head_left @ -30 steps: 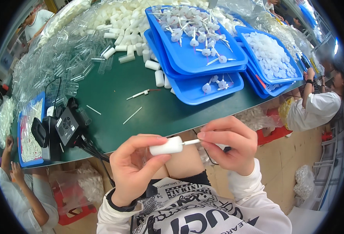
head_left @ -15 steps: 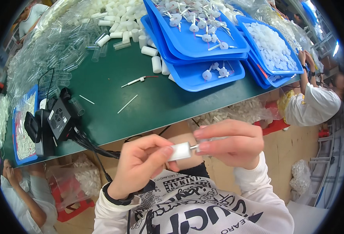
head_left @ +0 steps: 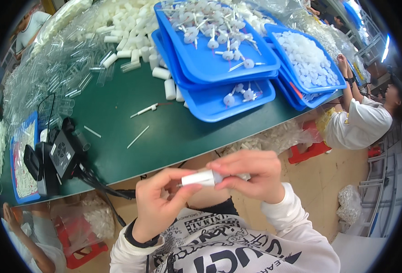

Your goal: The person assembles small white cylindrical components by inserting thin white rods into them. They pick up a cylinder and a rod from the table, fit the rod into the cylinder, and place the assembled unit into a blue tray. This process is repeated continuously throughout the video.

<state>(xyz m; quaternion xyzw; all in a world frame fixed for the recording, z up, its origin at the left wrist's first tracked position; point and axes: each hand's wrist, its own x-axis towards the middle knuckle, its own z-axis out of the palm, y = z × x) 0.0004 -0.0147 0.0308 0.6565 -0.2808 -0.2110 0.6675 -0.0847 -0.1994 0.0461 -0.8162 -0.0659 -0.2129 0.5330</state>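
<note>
While both hands are working right in front of the chest, just off the near edge of the green surface (head_left: 119,136), the left hand (head_left: 157,204) is pinching a small white cylinder (head_left: 198,178) with fingers closed around its left end, and the right hand (head_left: 251,175) is wrapping its grip shut over the other end, so I can't tell what's going on under those fingers. Looks like this piece is somewhere mid-assembly, not set down yet. Progress-wise, I'm guessing early to middle: the top blue tray (head_left: 210,63) is holding a modest batch of white pieces with stems, while a big heap of loose white cylinders (head_left: 128,27) and clear tubes (head_left: 60,73) is sitting farther back, waiting.
</note>
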